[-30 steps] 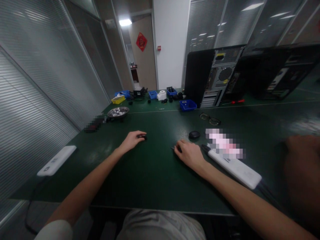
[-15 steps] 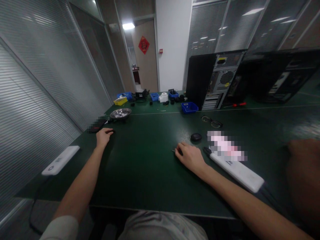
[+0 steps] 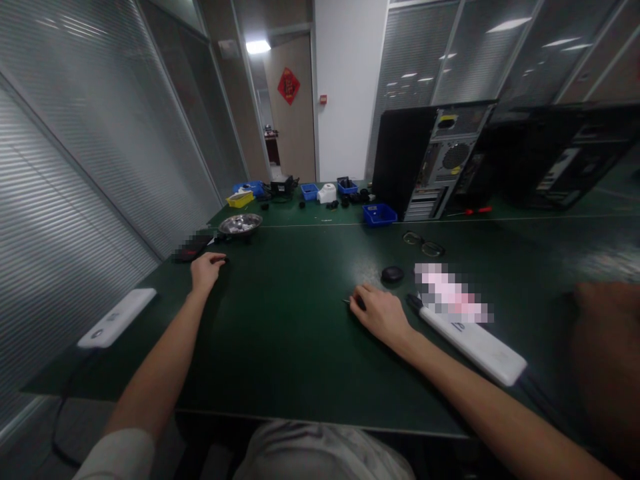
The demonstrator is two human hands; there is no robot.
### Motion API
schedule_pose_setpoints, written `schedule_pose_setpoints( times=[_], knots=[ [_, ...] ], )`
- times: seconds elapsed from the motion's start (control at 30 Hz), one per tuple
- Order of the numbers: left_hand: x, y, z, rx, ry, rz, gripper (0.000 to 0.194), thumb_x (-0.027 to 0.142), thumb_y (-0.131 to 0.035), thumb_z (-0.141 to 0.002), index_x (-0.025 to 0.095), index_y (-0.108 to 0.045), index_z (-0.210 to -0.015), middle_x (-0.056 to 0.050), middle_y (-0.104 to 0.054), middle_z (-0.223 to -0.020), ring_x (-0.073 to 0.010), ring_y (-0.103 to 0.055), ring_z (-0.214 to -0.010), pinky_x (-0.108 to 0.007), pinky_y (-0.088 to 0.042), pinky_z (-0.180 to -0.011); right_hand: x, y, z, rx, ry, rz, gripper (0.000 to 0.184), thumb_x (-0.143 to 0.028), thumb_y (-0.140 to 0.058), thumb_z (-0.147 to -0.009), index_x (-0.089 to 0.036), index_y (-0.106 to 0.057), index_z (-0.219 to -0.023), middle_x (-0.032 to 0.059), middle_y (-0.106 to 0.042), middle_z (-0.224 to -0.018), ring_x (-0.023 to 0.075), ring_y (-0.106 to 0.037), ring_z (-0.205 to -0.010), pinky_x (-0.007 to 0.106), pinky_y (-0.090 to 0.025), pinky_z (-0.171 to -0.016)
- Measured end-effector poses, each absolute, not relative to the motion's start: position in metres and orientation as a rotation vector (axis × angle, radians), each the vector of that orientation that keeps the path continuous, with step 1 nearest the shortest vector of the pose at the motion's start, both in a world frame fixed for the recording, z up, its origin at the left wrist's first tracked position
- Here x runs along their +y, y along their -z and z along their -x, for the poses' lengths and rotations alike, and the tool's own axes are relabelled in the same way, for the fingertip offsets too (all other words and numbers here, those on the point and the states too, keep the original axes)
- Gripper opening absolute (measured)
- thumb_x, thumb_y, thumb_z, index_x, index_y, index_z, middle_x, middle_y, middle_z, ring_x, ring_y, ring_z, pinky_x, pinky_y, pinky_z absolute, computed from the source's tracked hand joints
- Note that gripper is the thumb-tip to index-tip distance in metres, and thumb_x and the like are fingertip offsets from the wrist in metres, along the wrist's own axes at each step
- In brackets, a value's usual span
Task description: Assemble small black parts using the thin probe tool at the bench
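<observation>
My left hand rests on the green table at the left, its fingers closed in a pinch. A small dark piece shows at the fingertips; its kind is too small to make out. Farther right, my right hand lies on the tabletop, curled around a dark-handled tool with a thin metal tip that points left. Most of that tool is hidden by the fingers. A black computer mouse sits just beyond the right hand. Past the left hand stands a shallow metal bowl with pale bits in it.
White bars with cables lie at left and right. Glasses, a blue bin and a computer case stand farther back. A red-handled tool lies beyond. A blurred arm of another person is at right.
The view has shifted very slightly. Both hands keep nearly the same place and grip; the dark piece at my left fingertips shows a little more clearly.
</observation>
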State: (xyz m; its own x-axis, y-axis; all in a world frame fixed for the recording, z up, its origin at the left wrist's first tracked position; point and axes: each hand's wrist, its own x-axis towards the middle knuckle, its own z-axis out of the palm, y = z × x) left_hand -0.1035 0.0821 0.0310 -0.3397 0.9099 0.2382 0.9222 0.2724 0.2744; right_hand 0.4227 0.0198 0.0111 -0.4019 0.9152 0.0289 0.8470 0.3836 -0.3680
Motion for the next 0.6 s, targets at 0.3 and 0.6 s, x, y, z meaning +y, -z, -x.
schedule_pose_setpoints(
  times=[0.3,0.6],
  knots=[
    [0.080,-0.033,0.095,-2.370,0.327,1.869,0.031,0.037,-0.061,-0.098,0.014,-0.066,-0.117,-0.011,-0.065,-0.122,-0.0243,-0.063,-0.114,-0.048,-0.050,-0.103,0.020,-0.010,-0.422,-2.424,-0.435,1.566,0.026,-0.041,-0.046,-0.104,-0.023,-0.065,-0.099,0.0037,-0.068,-0.102,0.0170,-0.066,-0.083,0.027,-0.036,-0.065],
    [0.080,-0.028,0.090,-2.349,0.244,1.843,0.027,0.034,-0.060,-0.098,0.013,-0.066,-0.115,-0.011,-0.065,-0.122,-0.0248,-0.061,-0.115,-0.048,-0.049,-0.103,0.019,-0.012,-0.421,-2.443,-0.441,1.589,0.027,-0.042,-0.046,-0.104,-0.023,-0.065,-0.100,0.0041,-0.068,-0.105,0.0175,-0.067,-0.088,0.027,-0.038,-0.066]
  ],
)
